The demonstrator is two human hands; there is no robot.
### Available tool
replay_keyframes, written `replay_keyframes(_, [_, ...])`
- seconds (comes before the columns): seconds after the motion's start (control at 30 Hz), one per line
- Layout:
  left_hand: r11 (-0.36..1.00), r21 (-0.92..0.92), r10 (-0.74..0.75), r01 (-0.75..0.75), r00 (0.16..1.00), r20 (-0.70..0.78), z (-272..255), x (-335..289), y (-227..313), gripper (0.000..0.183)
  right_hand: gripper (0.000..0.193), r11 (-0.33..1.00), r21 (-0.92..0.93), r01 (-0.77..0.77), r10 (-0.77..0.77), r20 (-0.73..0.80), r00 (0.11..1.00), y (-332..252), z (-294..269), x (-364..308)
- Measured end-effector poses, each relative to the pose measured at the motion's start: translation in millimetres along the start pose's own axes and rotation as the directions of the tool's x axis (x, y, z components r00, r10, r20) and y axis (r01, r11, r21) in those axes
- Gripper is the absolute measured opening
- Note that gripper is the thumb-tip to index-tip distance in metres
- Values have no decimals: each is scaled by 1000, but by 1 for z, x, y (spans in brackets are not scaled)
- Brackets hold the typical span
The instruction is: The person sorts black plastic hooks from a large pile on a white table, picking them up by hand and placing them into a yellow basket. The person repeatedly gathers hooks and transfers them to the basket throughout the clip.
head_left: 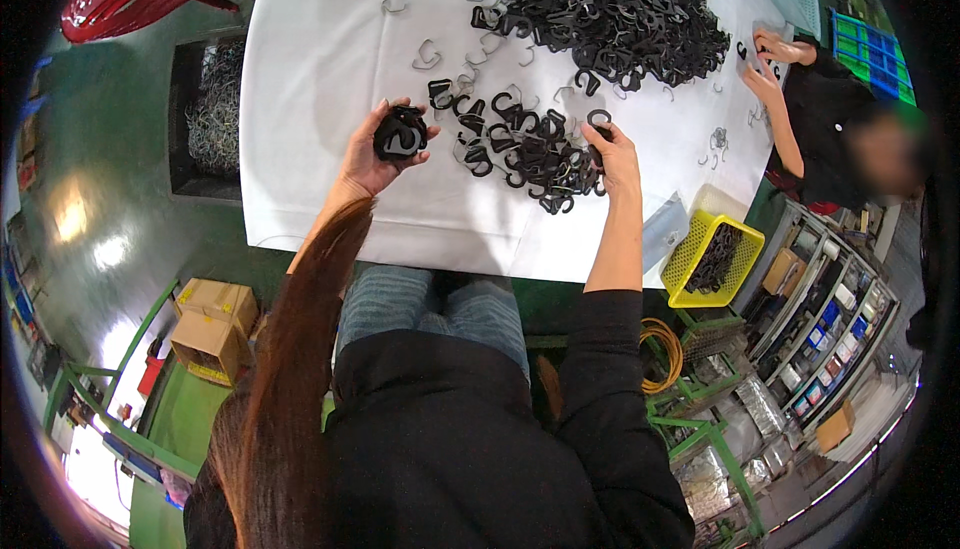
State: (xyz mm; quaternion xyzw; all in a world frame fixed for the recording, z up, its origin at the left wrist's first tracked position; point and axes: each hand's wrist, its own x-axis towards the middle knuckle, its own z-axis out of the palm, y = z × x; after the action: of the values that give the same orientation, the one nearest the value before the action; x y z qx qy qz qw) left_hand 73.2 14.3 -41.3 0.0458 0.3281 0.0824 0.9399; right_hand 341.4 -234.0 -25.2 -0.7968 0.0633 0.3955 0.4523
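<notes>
My left hand (375, 152) is cupped, palm up, round a clump of black hook-shaped plastic parts (402, 135) above the white table. At the right edge of a small pile of the same black parts (545, 154), my right hand (614, 157) pinches one black ring-like part (599, 118) between thumb and fingers. Beyond both hands rises a much larger heap of black parts (620, 9). Thin, pale, curved scraps (428, 54) lie scattered to the left of that heap and among the nearer parts.
The table has a white cover (320, 99). A yellow basket (681, 279) with black parts stands at its right front corner, beside a clear plastic bag (664, 229). A co-worker's hands (768, 64) handle parts at the right edge. A dark bin of scraps (212, 114) sits left.
</notes>
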Motion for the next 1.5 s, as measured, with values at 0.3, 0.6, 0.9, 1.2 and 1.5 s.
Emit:
replay_keyframes(0.3, [991, 129, -32, 34, 999, -17, 31, 7, -22, 34, 52, 640, -723, 261, -480, -110, 870, -22, 17, 72])
replay_keyframes(0.6, [947, 261, -172, 185, 982, -72, 81, 39, -141, 42, 42, 751, -607, 260, -311, 22, 950, 7, -21, 48])
replay_keyframes(0.9, [788, 421, -537, 450, 836, 112, 191, 108, -369, 42, 45, 993, -21, 119, -118, -388, 914, 106, -279, -76])
replay_keyframes(1.2, [648, 744, -496, 166, 833, 246, 317, 117, -513, 73, 53, 839, -514, -181, -328, -742, 585, 147, -433, -97])
replay_keyframes(1.5, [-481, 807, 367, -344, 756, 541, 153, 88, -307, 34, 33, 714, -583, 388, -500, -36, 865, 80, -173, -44])
